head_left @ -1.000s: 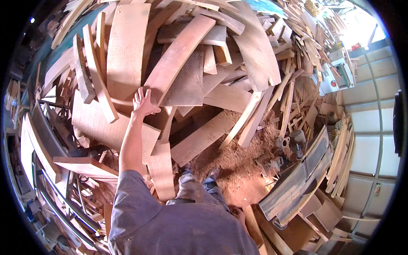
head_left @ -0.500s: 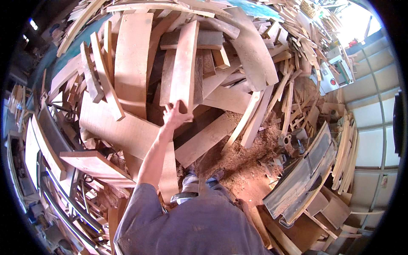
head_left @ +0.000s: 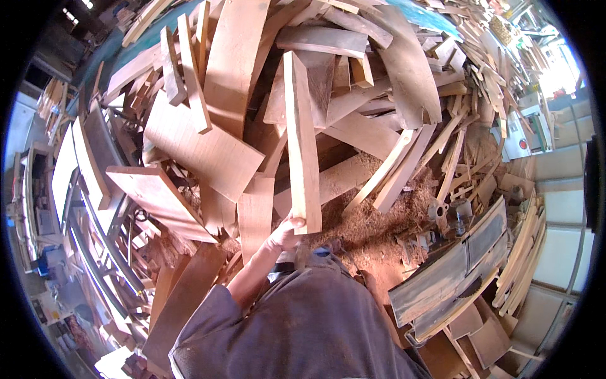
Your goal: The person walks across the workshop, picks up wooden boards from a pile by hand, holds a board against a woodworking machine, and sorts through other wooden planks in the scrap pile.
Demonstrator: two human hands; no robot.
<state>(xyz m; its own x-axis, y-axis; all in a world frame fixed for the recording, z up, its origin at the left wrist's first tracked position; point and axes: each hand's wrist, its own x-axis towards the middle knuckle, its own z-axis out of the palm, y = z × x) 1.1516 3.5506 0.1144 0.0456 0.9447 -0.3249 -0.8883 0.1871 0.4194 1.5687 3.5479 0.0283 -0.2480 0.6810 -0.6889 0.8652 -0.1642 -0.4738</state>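
Holds 1 plank (head_left: 303,145) near its closest end in the left hand (head_left: 285,235), with the thumb laid against the wood and the fingers mostly hidden. Points it away from the body, over the pile; cannot tell about contact between its far end and the boards below. Cannot tell the state of the right hand, out of view.

Seems done only to the extent of 1 piece in hand. Looks far from finished with the rest, judging by dozens of loose pieces lying unheld.

Shows sawdust (head_left: 379,237) just right of the plank's near end, and a pale board (head_left: 255,205) just left of it. Includes, further left of the plank, a tilted board (head_left: 158,196) and a wide board (head_left: 196,148). Shows a saw table (head_left: 435,281) well to the right of the plank, with strips (head_left: 521,259) stacked beyond.

Past the plank's far end, leaves a tall board (head_left: 237,57) to the left and a grey board (head_left: 325,41) lying crosswise, neither in hand. Ends farthest beyond the plank, to the right, at a blue surface (head_left: 435,20).
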